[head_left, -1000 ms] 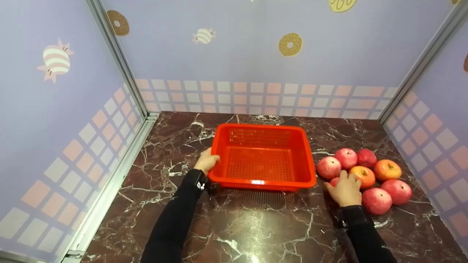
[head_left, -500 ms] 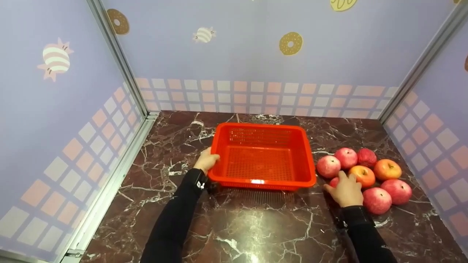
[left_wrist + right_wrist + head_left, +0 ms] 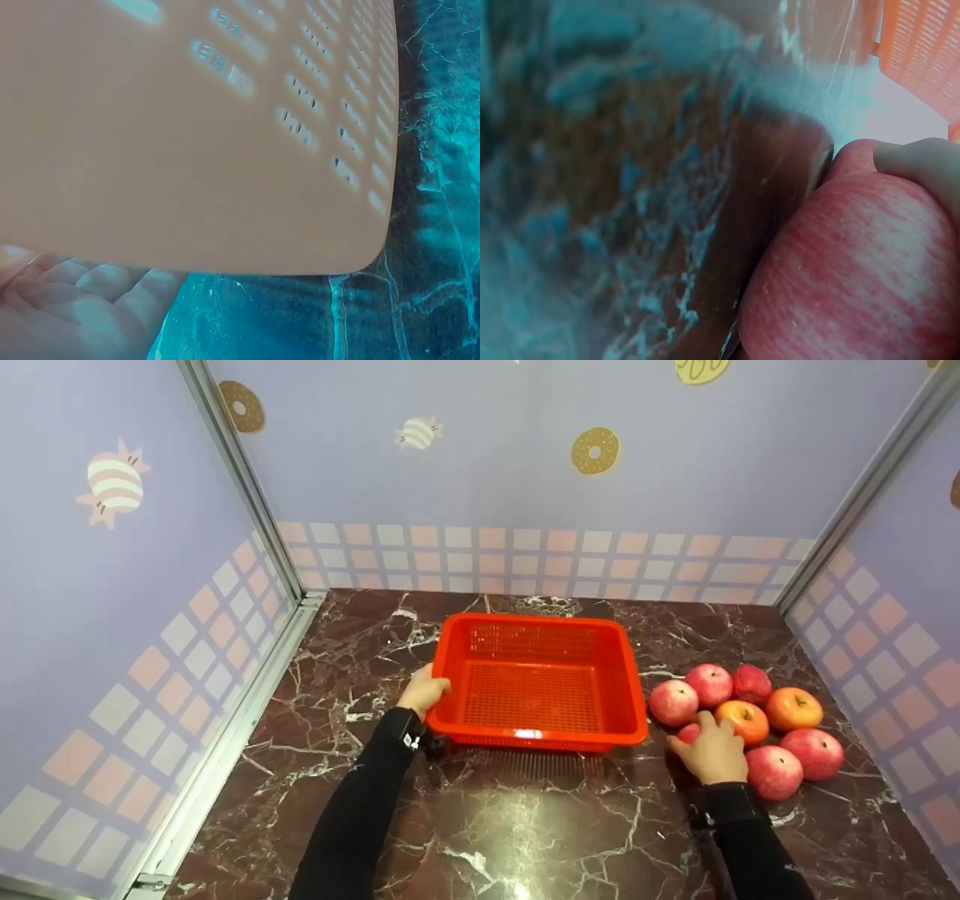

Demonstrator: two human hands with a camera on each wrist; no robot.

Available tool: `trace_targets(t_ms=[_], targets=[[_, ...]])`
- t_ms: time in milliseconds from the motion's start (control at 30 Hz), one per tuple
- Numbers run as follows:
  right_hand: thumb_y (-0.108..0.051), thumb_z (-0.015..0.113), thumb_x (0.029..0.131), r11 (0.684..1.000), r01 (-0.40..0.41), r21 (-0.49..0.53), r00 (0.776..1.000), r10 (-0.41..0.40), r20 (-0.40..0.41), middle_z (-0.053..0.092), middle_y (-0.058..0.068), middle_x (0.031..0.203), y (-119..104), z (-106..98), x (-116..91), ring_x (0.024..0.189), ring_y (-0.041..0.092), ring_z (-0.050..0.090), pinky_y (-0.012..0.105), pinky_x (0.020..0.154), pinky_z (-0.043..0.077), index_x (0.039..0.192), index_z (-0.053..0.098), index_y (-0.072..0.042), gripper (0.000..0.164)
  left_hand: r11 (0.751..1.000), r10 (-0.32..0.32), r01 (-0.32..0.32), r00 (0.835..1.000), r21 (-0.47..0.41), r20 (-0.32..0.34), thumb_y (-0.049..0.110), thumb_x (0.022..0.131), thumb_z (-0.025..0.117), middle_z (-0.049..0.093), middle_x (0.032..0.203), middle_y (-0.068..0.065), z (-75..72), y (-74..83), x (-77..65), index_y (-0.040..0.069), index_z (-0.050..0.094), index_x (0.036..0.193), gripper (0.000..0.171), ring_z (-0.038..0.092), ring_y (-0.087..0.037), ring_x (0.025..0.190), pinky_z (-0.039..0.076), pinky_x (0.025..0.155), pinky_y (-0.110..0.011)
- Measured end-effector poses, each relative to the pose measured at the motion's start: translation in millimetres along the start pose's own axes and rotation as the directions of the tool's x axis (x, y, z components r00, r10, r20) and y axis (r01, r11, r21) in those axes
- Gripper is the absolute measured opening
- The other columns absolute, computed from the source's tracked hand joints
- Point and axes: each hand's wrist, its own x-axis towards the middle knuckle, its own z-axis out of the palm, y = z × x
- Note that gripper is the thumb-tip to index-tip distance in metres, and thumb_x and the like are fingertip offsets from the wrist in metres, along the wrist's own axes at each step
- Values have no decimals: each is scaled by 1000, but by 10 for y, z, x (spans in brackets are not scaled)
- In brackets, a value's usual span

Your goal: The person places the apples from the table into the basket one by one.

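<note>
My left hand (image 3: pixel 424 692) grips the left rim of a red plastic basket (image 3: pixel 532 697), thumb over the edge. The left wrist view has the basket's slotted wall (image 3: pixel 150 165) from close by, with part of the palm (image 3: pixel 90 307) below it. At the right of the table my right hand (image 3: pixel 712 751) holds a red apple (image 3: pixel 689 733), mostly covered by the fingers in the head view. Close up, the right wrist view shows this apple (image 3: pixel 855 277) resting low near the table, with the thumb (image 3: pixel 922 166) on its far side.
Several more red apples (image 3: pixel 673 703) and two orange-yellow ones (image 3: pixel 795 709) crowd around the right hand on the dark marbled table (image 3: pixel 540 825). Patterned panels (image 3: pixel 495 480) enclose the table at the back and both sides.
The right hand has shifted very slightly to the right over the apple. The left hand and the basket have stayed in place.
</note>
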Motion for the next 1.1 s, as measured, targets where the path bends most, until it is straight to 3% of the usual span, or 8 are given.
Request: trace_targets(t_ms=[100,300,467,667,867,1100], targets=[[-39,74,85,1000,0,6,1000,-1,9,46,43,122,0,-10,2,100,70,51,74,85,43,127,51,3,63,1000,2,-2,1000,-4,2,-9,79,48,56,139,-31,-5,-10,-11,-7,47,144,65,59,-46,122,53,97,-54],[-38,74,86,1000,20,14,1000,-20,-6,50,42,116,-30,-81,19,98,67,53,72,86,44,122,53,3,58,1000,2,-2,1000,-4,-12,-9,77,49,59,136,-29,-1,-16,-7,-7,49,142,65,61,-40,115,55,92,-50],[-38,74,87,998,53,19,998,-52,-21,52,40,113,-59,-156,43,98,63,54,70,84,45,121,54,3,57,999,-7,7,1000,-43,-4,-10,77,48,57,139,-30,0,-9,-9,-6,47,145,68,60,-44,119,53,94,-51],[-36,72,87,997,72,24,996,-71,-51,54,42,112,-119,-252,65,107,57,51,69,86,45,121,55,5,56,999,-9,9,1000,-38,-2,-10,78,48,57,138,-31,-5,-4,-10,-7,47,144,66,60,-44,120,53,96,-53],[-33,71,84,995,95,21,989,-92,-112,54,43,110,-219,-365,115,105,58,50,67,88,42,114,57,8,53,1000,0,-1,1000,-17,-9,-8,78,48,57,137,-29,-2,-17,10,-7,48,143,65,60,-38,113,53,90,-47],[-39,71,89,994,105,32,990,-102,-101,51,42,118,-379,-518,180,103,59,54,70,86,44,125,56,8,61,999,-16,16,1000,-50,11,-10,79,47,54,141,-30,-3,-8,2,-7,44,147,68,58,-44,121,52,96,-52]])
